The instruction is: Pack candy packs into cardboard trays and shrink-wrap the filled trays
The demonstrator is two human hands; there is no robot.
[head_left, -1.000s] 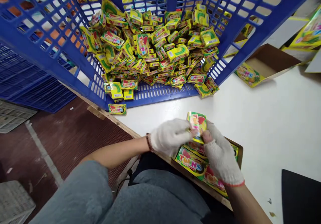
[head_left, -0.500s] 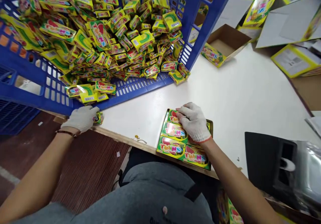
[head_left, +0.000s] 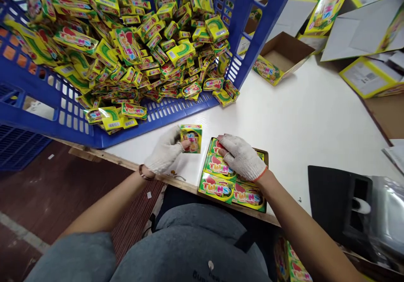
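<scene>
My left hand (head_left: 166, 150), in a white glove with bare fingertips, grips a small yellow-green candy box (head_left: 193, 138) above the white table, left of the display carton. The open display carton (head_left: 267, 158) lies at the table's front edge, with several "Twins" candy boxes (head_left: 217, 186) packed flat in rows. My right hand (head_left: 241, 155), gloved alike, lies over the carton's upper part with its fingers stretched across the boxes there. It hides part of the boxes beneath.
A blue plastic crate (head_left: 186, 113), heaped with loose candy boxes (head_left: 126, 46), lies at the back left. An open empty carton (head_left: 285, 57) stands right of it. More cartons (head_left: 368, 78) pile at the far right. A black object (head_left: 331, 206) and clear plastic lie at front right.
My left hand has moved right from the crate's front corner to beside the carton, carrying the candy box. My right hand stays over the carton, its fingers slightly shifted.
</scene>
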